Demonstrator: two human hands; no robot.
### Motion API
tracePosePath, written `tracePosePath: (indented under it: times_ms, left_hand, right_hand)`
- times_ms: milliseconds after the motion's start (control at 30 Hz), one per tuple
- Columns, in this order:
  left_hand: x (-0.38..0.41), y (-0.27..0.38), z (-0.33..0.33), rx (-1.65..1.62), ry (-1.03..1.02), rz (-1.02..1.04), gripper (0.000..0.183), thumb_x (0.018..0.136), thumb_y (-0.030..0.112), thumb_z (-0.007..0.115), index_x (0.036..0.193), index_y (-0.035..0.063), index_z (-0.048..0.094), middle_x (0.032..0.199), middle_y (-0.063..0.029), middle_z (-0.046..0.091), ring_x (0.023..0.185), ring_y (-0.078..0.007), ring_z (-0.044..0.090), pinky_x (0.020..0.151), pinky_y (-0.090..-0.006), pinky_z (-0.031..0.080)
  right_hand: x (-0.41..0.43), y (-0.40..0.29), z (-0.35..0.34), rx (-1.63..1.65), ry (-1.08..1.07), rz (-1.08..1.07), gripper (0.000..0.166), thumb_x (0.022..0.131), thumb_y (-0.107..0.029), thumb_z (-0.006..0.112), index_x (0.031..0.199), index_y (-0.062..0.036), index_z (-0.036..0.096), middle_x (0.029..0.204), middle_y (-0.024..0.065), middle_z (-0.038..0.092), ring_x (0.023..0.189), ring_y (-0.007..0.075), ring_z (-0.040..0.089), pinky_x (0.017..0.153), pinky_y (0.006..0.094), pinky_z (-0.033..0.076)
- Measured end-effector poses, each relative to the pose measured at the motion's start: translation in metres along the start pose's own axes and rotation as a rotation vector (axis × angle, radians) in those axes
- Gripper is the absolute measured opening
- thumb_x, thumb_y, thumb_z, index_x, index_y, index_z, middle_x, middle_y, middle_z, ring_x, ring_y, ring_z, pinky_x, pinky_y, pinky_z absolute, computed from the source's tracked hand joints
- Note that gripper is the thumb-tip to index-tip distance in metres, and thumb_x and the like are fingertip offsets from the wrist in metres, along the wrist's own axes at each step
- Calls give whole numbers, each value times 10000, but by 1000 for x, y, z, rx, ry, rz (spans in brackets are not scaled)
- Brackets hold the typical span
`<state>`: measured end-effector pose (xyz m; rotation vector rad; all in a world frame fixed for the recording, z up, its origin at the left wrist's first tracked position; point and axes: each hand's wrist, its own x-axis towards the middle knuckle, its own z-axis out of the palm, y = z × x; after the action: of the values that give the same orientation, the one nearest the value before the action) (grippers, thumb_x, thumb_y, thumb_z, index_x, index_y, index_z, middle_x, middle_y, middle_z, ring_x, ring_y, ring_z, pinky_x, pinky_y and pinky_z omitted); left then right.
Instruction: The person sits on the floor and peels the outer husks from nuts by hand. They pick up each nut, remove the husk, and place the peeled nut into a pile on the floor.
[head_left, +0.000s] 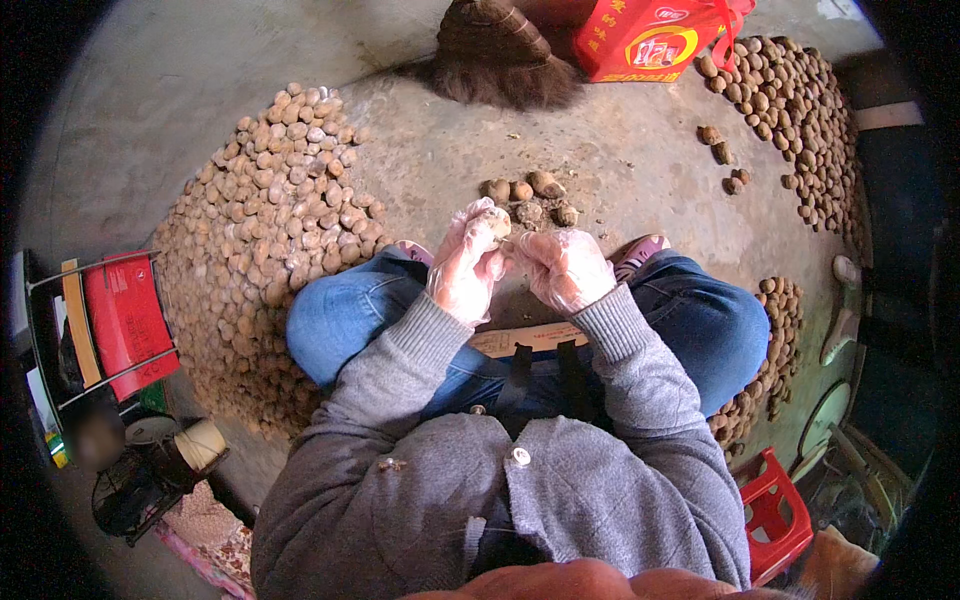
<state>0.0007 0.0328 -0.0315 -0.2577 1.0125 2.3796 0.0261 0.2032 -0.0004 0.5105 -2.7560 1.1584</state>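
My left hand (466, 262), in a clear plastic glove, holds a round pale-brown tuber (495, 223) between thumb and fingers. Close beside it, my right hand (568, 268) has its fingers curled inward, in a like glove. Its fingertips meet or nearly meet the left thumb. Whether it grips something small is hidden. Just beyond my hands, several brown tubers lie on the concrete floor among crumbs of soil, among them a larger one (545, 184), a small rounded one (520, 190) and a rough one (566, 214).
A big heap of pale tubers (262, 195) spreads at my left. Darker tubers (795, 112) are piled far right, with more (780, 322) by my right knee. A broom head (502, 60) and a red bag (652, 45) stand ahead. A red plastic stool (776, 517) is behind right.
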Motion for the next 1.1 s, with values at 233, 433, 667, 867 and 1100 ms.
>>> tracePosePath:
  times_ms: [233, 433, 667, 867, 1100]
  left_hand:
    - [-2, 0, 5, -13, 59, -97, 416, 913, 260, 510, 1277, 62, 472, 955, 11, 571, 679, -87, 481, 580, -248, 413]
    - [-6, 2, 11, 5, -42, -116, 452, 899, 274, 533, 1283, 46, 460, 892, 31, 544, 636, -70, 435, 577, -260, 409]
    - [0, 3, 16, 74, 14, -25, 501, 867, 178, 553, 1321, 34, 398, 938, 2, 535, 646, -83, 453, 590, -241, 418]
    - [-2, 3, 17, 169, 19, 10, 587, 786, 28, 548, 1345, 36, 367, 1061, -26, 528, 711, -86, 496, 612, -215, 432]
    - [-8, 8, 25, 190, -75, -28, 606, 753, 3, 558, 1335, 41, 394, 1080, -40, 523, 711, -106, 509, 607, -234, 453]
  right_hand:
    - [-2, -2, 17, 55, -20, 95, 175, 783, -261, 604, 760, -90, 572, 584, 146, 550, 565, 350, 583, 500, 441, 454]
    - [1, 14, 19, -45, 156, 291, 114, 804, -97, 600, 738, -7, 579, 573, 189, 517, 533, 349, 579, 467, 392, 439]
    - [2, 1, 8, 69, 80, 209, 161, 815, -112, 596, 700, -15, 540, 571, 185, 505, 559, 368, 559, 475, 409, 423]
    - [3, 2, 6, -12, 60, 165, 116, 791, -111, 594, 711, -34, 562, 586, 171, 528, 566, 360, 568, 493, 415, 438]
    - [3, 20, 9, -162, 41, 266, 73, 762, -71, 580, 800, -22, 619, 626, 184, 566, 603, 371, 592, 524, 413, 474]
